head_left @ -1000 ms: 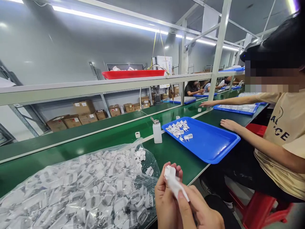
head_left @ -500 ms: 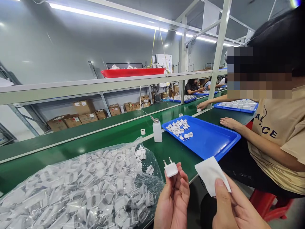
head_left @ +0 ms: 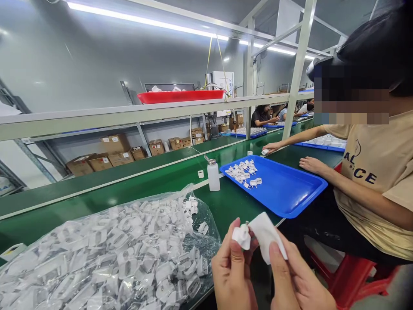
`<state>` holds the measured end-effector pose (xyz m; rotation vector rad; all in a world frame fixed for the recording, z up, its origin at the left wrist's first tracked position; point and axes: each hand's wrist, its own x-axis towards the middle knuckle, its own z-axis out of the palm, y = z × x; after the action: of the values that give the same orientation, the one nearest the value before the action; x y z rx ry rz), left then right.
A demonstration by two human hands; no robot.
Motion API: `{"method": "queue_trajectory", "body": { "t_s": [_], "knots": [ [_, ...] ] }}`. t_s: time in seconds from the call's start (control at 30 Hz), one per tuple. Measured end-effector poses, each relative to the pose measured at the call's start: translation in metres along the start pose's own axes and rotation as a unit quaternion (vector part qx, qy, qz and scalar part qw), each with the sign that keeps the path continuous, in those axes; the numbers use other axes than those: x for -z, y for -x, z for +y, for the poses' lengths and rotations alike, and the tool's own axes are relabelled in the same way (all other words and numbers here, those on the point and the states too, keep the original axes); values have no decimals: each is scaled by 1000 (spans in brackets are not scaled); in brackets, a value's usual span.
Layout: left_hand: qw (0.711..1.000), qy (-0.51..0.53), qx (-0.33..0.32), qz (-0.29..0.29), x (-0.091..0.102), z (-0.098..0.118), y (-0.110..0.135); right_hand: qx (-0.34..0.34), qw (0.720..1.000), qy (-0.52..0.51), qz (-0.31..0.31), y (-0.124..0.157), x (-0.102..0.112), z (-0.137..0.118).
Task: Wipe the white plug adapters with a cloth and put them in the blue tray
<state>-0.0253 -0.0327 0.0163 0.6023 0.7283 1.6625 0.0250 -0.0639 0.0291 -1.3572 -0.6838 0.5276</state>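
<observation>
My left hand grips a small white plug adapter between thumb and fingers, its prongs mostly hidden. Pinched in my right hand is a folded white cloth, its edge close beside the plug; whether they touch I cannot tell. To the left lies a clear plastic bag heaped with many white plastic plug parts. A white pump bottle stands behind my hands. Right of it, a blue tray carries several white plugs at its left end.
A green conveyor belt runs along the bench, with a loose white part on it. A red tray rests on the overhead shelf. At the right sits a co-worker, one hand at the belt holding a white part.
My hands have come together, bringing the cloth left to the plug, which has turned in my left fingers. A white part on the belt has shifted right; the co-worker's far hand has moved slightly left.
</observation>
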Motion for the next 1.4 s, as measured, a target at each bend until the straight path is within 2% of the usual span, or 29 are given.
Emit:
{"method": "queue_trajectory", "body": {
  "t_s": [0.07, 0.17, 0.23, 0.3, 0.33, 0.4, 0.47, 0.5, 0.57, 0.63, 0.7, 0.73, 0.77, 0.8, 0.87, 0.93, 0.97, 1.07, 1.2, 1.27, 1.4],
  "knots": [
    [987, -123, -97, -46, 3, -1, 2, -39, 992, -100, -69, -5, -1, 10],
    [934, -265, -228, -75, 6, 0, 3, -124, 950, -259, -127, -20, -1, 20],
    [915, -292, -273, -60, 6, 0, 3, -155, 920, -332, -140, -30, 0, 21],
    [919, -281, -275, -22, 4, -1, 4, -153, 911, -362, -128, -35, 1, 18],
    [925, -271, -266, 0, 2, -2, 5, -138, 917, -359, -108, -35, 2, 17],
    [934, -257, -244, 32, -1, -4, 6, -70, 950, -300, -42, -32, 4, 13],
    [936, -255, -241, 43, -2, -4, 7, 43, 985, -168, 5, -26, 7, 10],
    [934, -256, -247, 46, -2, -4, 8, 107, 989, -102, -2, -23, 9, 8],
    [927, -263, -262, 51, -1, -2, 7, 217, 973, -37, -73, -21, 14, 6],
    [919, -278, -273, 57, 2, 2, 4, 280, 943, -53, -174, -25, 21, 6],
    [917, -290, -268, 60, 6, 6, 1, 284, 923, -55, -255, -34, 30, 9],
    [918, -292, -260, 62, 8, 8, -1, 267, 924, -48, -270, -39, 34, 11],
    [920, -292, -253, 65, 10, 10, -2, 241, 936, -39, -254, -43, 37, 14],
    [922, -292, -245, 68, 11, 11, -3, 206, 956, -29, -206, -46, 39, 17],
    [923, -297, -235, 73, 13, 14, -3, 131, 990, -3, -47, -48, 39, 21],
    [919, -308, -235, 77, 13, 15, -2, 95, 993, 36, 68, -45, 34, 22],
    [917, -311, -237, 78, 13, 16, -1, 97, 990, 48, 87, -42, 30, 21],
    [920, -297, -241, 83, 11, 17, 1, 135, 989, 31, 52, -31, 18, 13],
    [950, -237, -190, 71, 9, 18, 1, 148, 987, -51, -33, -17, 4, 6],
    [964, -220, -145, 34, 10, 17, 0, 150, 983, -94, -45, -12, -2, 7],
    [983, -162, -51, -72, 12, 14, -5, 180, 974, -136, -31, -4, -10, 15]
  ]
}}
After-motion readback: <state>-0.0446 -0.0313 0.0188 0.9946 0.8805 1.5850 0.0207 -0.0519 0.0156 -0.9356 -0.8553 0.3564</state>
